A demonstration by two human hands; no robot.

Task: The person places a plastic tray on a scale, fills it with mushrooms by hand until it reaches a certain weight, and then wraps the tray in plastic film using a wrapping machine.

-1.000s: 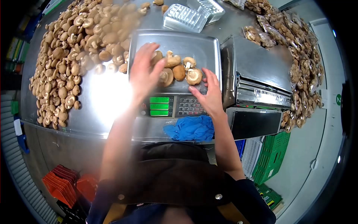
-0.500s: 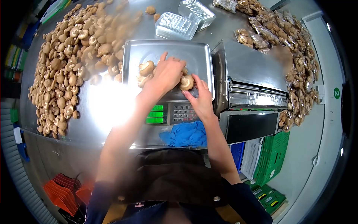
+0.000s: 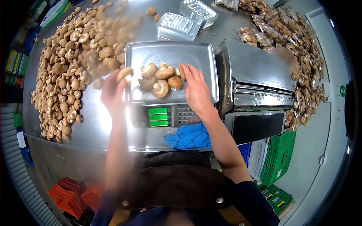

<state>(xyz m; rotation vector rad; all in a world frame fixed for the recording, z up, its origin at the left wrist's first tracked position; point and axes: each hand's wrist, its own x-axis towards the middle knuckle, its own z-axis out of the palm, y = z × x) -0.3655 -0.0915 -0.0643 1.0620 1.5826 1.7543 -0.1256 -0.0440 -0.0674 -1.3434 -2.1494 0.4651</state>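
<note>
Several brown-capped mushrooms [image 3: 160, 89] lie grouped in a clear tray on the steel pan [image 3: 171, 47] of a digital scale. Off the pan's left edge, my left hand [image 3: 113, 92] pinches a single mushroom [image 3: 125, 73]; the hand is slightly blurred. My right hand [image 3: 197, 88] is over the pan's right half, its fingers curled against a mushroom [image 3: 182, 71] at the right end of the group. The fingers partly hide that mushroom. Below the pan are the scale's lit green display [image 3: 157, 117] and keypad [image 3: 186, 115].
A big heap of loose mushrooms [image 3: 62, 81] covers the table's left. Clear plastic trays [image 3: 179, 26] sit behind the scale. A wrapping machine [image 3: 260, 94] stands at right, with bagged mushrooms [image 3: 301, 75] beyond. A crumpled blue glove-like item [image 3: 188, 136] lies in front.
My left hand has moved left from the pan to its edge, now with a mushroom in its fingers. My right hand has shifted slightly left and up. The mushroom group is uncovered.
</note>
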